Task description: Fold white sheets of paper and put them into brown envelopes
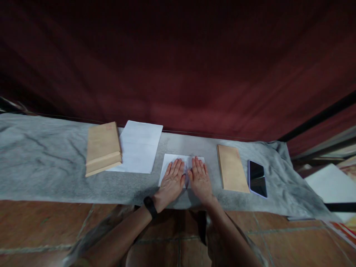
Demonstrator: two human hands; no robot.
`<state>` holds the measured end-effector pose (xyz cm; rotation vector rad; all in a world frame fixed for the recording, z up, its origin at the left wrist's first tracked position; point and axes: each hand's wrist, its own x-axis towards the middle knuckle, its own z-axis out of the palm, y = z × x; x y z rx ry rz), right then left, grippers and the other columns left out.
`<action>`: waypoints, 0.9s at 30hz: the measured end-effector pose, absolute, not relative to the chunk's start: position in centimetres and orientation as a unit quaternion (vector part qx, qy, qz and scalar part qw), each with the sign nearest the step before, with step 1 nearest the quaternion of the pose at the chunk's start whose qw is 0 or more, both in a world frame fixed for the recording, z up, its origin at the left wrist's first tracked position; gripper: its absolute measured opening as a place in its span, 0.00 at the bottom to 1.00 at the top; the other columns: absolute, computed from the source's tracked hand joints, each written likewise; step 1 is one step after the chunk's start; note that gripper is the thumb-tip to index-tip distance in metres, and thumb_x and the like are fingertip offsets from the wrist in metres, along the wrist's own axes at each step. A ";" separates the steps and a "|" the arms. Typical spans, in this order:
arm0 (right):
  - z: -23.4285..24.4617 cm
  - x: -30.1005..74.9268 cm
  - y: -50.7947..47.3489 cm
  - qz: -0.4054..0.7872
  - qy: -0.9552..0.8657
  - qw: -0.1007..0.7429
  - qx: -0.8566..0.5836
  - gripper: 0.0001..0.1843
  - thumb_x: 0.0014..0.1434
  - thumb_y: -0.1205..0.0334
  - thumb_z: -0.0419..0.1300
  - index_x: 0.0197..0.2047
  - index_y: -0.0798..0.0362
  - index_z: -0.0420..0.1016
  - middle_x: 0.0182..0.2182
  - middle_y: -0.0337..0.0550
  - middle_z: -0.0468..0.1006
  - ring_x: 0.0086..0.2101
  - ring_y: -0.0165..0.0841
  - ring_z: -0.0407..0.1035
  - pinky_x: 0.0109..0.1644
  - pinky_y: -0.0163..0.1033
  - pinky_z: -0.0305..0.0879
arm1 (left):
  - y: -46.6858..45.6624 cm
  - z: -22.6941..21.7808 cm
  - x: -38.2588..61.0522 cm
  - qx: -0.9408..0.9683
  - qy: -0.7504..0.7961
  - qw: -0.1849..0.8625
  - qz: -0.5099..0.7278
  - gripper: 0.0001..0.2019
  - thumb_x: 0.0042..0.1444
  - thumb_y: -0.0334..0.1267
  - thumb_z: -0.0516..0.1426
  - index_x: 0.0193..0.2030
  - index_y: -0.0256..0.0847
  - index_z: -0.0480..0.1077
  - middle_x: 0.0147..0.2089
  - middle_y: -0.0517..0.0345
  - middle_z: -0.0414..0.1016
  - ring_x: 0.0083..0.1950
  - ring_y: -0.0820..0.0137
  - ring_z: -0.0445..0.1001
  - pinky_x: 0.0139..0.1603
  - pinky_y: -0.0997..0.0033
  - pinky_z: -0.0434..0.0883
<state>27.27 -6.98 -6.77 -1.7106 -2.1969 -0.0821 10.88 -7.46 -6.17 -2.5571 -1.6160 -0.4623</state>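
Note:
A folded white sheet of paper [170, 160] lies on the grey cloth-covered table [41, 163] in front of me. My left hand [171, 178] rests flat on its left half, fingers stretched out. My right hand [199, 177] lies flat beside it on the right half, fingers straight too. The thumbs nearly meet over the middle of the sheet. A black band sits on my left wrist. Neither hand holds anything.
To the left lie a stack of brown envelopes [102, 147] and a stack of white sheets [139, 145]. On the right lie a brown envelope [232, 167] and a dark phone [257, 178]. A dark red curtain hangs behind the table; tiled floor is below.

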 end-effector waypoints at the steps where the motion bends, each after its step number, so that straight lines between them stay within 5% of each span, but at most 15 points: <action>1: -6.7 26.9 -7.1 -0.017 -0.784 0.167 -0.598 0.30 0.74 0.55 0.40 0.73 0.62 0.53 0.72 0.53 0.54 0.71 0.42 0.47 0.72 0.52 0.46 | -7.7 -6.2 11.1 -0.840 -0.521 0.036 -0.148 0.27 0.69 0.36 0.43 0.72 0.28 0.54 0.75 0.42 0.54 0.77 0.60 0.48 0.76 0.51 0.50; 27: -7.6 29.0 -7.6 -0.071 -0.774 0.163 -0.607 0.33 0.74 0.50 0.43 0.72 0.64 0.54 0.70 0.58 0.57 0.68 0.43 0.54 0.71 0.52 0.49 | -6.8 -7.0 8.3 -0.792 -0.593 0.032 -0.144 0.29 0.70 0.41 0.42 0.73 0.27 0.52 0.75 0.38 0.52 0.77 0.58 0.49 0.75 0.51 0.53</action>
